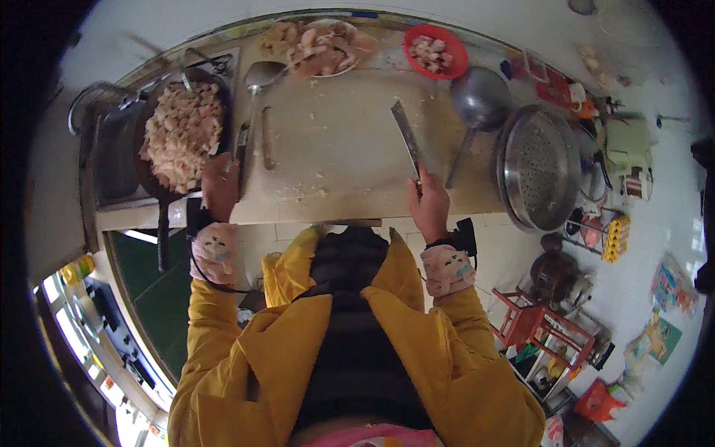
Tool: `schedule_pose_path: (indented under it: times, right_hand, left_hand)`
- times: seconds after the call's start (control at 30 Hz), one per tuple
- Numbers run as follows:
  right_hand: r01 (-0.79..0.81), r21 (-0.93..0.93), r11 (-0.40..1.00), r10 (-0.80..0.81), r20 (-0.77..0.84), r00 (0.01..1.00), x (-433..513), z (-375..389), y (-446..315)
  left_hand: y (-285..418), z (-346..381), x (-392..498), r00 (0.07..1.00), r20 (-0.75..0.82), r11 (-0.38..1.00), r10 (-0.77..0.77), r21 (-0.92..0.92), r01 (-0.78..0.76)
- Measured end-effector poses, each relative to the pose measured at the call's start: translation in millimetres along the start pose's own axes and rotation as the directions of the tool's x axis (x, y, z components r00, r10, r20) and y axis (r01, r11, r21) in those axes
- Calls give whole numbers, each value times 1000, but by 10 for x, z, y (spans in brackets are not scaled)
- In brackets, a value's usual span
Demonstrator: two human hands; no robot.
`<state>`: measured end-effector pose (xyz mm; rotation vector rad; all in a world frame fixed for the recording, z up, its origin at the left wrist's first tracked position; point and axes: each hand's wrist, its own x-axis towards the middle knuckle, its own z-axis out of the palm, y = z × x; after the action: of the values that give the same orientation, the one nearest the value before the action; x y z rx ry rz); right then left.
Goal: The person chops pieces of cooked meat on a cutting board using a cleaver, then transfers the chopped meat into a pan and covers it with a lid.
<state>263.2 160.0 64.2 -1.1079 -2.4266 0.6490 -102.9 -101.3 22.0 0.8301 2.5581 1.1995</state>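
Note:
My right hand [429, 204] grips the handle of a kitchen cleaver [406, 131], its blade pointing away from me over the right part of a pale cutting board [346, 139]. Small scraps lie on the board. At the left, my left hand [220, 184] is beside the near right rim of a dark wok [151, 181] heaped with chopped pale meat [183, 134]; whether it holds anything is unclear. Between that hand and the board lies a long-handled metal wok spatula [254, 100].
Behind the board stand a plate of raw meat pieces [327, 50] and a red bowl [462, 56] with chopped pieces. A metal ladle [480, 100] and a steel colander [539, 162] are at the right. The sink faucet [100, 92] is far left, a red stool [525, 324] behind right.

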Motion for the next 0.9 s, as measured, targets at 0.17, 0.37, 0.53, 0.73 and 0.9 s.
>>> schedule_pose_path:
  times: [0.17,0.37,0.53,0.73,0.9]
  right_hand:
    - [100,-116,988,-92,72,993,53,125,-17]
    - [24,-267,963,7,113,994,25,280,53]
    - [55,-194,980,-40,83,996,17,325,-62]
    - [109,17,994,-110,49,993,37,245,-464]
    - [430,143,892,-447,129,885,370,425,-1266]
  left_hand:
    - [103,-61,-437,984,-143,984,107,159,-83]
    - [-58,-71,-746,976,-215,978,24,206,21]
    - [-41,-275,-921,984,-147,983,-97,143,118]
    - [-56,-417,-1029,978,-170,965,-120,209,155]
    - [-241,-619,-1172,973,-196,955,-125,241,171]
